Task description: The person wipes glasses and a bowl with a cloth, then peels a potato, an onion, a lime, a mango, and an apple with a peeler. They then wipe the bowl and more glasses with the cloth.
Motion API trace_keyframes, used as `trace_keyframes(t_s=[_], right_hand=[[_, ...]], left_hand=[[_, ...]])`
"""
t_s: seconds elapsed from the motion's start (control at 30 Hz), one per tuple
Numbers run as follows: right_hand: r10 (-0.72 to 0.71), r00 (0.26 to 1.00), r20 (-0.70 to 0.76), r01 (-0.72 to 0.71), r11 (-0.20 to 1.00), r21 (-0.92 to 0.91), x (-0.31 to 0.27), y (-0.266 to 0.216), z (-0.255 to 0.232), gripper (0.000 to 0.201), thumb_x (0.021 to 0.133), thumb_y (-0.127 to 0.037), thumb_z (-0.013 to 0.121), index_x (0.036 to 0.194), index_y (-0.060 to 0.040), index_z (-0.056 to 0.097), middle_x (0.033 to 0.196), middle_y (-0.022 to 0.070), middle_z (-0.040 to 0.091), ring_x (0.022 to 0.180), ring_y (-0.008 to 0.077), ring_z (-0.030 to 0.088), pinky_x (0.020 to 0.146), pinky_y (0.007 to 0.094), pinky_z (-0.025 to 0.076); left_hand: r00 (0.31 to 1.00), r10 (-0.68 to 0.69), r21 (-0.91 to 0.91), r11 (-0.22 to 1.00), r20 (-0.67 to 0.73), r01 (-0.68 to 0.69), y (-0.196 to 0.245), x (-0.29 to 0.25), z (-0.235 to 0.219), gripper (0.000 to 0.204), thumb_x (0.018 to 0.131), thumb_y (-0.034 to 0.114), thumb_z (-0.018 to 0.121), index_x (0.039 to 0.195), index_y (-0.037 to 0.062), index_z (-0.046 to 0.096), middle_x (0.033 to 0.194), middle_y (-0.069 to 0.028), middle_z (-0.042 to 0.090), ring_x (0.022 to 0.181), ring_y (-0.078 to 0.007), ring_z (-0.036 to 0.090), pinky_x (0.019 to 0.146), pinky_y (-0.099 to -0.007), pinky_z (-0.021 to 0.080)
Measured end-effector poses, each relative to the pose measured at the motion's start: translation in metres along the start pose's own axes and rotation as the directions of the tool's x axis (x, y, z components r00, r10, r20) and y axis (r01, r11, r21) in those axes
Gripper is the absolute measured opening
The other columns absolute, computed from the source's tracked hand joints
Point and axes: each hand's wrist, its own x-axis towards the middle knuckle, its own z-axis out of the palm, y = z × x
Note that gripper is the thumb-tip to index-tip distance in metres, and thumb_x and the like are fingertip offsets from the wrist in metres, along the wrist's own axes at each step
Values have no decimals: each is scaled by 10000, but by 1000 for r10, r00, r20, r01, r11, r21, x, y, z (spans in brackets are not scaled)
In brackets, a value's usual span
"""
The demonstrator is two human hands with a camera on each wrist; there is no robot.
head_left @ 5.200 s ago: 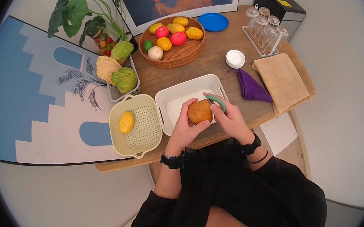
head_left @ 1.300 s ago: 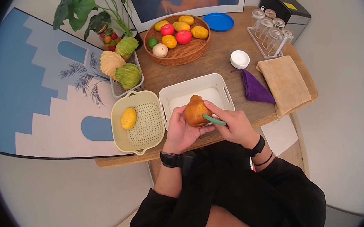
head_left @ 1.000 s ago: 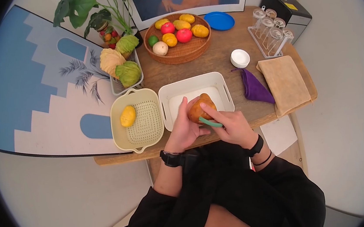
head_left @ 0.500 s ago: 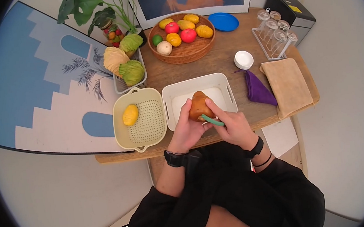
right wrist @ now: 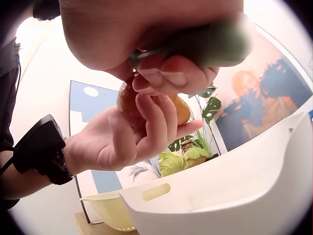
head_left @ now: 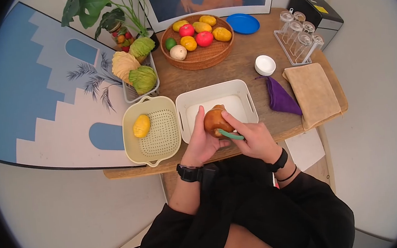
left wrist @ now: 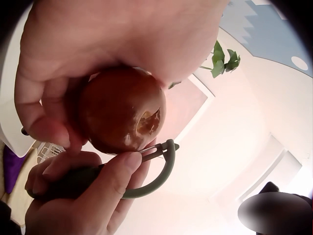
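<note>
A smooth brown pear-shaped fruit [head_left: 214, 120] is held over the white tub [head_left: 205, 94]. My left hand [head_left: 199, 145] cradles it from the left and below, fingers curled about it in the right wrist view. My right hand [head_left: 260, 139] grips a green peeler [head_left: 231, 134], its fingers wrapped round the handle. In the left wrist view the peeler's metal blade [left wrist: 155, 151] lies right at the fruit's skin, beside a rough hollow at the fruit's end. The right thumb [left wrist: 129, 164] lies close to the blade. Part of the fruit is hidden behind the fingers.
Left of the tub stands a yellow colander [head_left: 161, 132] with one yellow oval piece [head_left: 141, 126] inside. A wicker basket [head_left: 220, 52] of produce and a crate of cabbages [head_left: 142, 79] sit behind. At right are a purple cloth [head_left: 282, 97], a tan cloth [head_left: 312, 94] and white bowls [head_left: 265, 65].
Since the oldest frame the peeler has swung down to the fruit's lower right. Over the last second the fruit has tilted in my left hand, and both hands keep their hold.
</note>
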Motion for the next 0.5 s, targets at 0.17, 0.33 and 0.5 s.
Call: trace_keyframes(t_s=[0.17,0.33,0.5], right_hand=[[15,1000,20,-15,1000,11,-1,1,0,690,865,-152,680,1512,-158,439,836,105,714,677,304,689,586,403,536],[36,994,100,-35,999,-12,0,-3,-9,705,853,-156,684,1514,-181,440,860,106,721,687,315,689,590,408,540],[-31,996,79,29,999,19,2,-7,-8,703,848,-157,687,1509,-196,449,855,107,721,690,326,685,592,412,542]], left_hand=[[998,40,11,999,-39,-39,0,-1,1,657,1020,616,329,1440,135,485,1191,-75,641,1035,-231,647,782,-397,537],[994,-90,16,996,64,89,4,0,-10,664,1026,625,328,1417,124,519,1060,-59,673,862,-182,631,622,-291,502],[992,-109,196,973,-70,121,4,-8,12,590,1019,634,380,1235,130,599,954,-43,683,694,-145,594,547,-251,428]])
